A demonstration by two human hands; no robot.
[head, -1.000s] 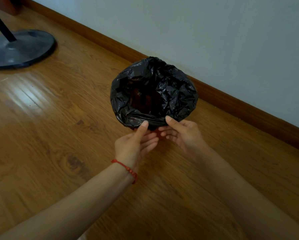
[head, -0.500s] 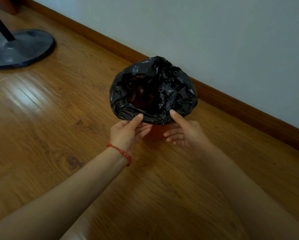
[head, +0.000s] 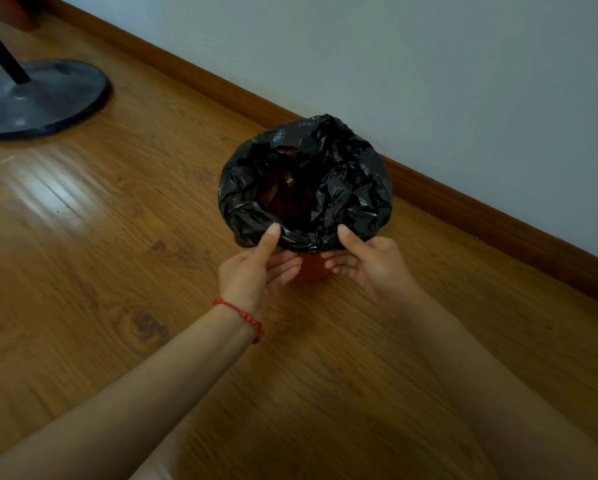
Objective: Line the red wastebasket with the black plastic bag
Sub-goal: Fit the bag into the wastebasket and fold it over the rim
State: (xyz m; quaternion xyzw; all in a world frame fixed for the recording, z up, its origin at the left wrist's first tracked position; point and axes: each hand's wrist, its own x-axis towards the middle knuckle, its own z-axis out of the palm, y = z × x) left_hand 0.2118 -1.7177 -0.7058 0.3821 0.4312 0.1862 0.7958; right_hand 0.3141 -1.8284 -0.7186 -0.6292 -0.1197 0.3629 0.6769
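The black plastic bag (head: 342,192) sits crumpled over the mouth of the red wastebasket (head: 309,270) on the wooden floor. Only a small patch of the basket's red wall shows between my hands, below the bag's near edge. My left hand (head: 256,268), with a red bead bracelet on the wrist, pinches the bag's near rim: thumb on top, fingers underneath. My right hand (head: 370,261) pinches the same rim a little to the right in the same way. The bag's open middle is dark.
A white wall with a brown skirting board (head: 498,216) runs diagonally just behind the basket. A round dark stand base (head: 38,98) with a black pole sits on the floor at far left. Wooden floor (head: 117,237) stretches to the left and toward me.
Both hands have moved up along the basket and apart, drawing the bag's near edge higher; more of the red wall shows below the bag than a second ago.
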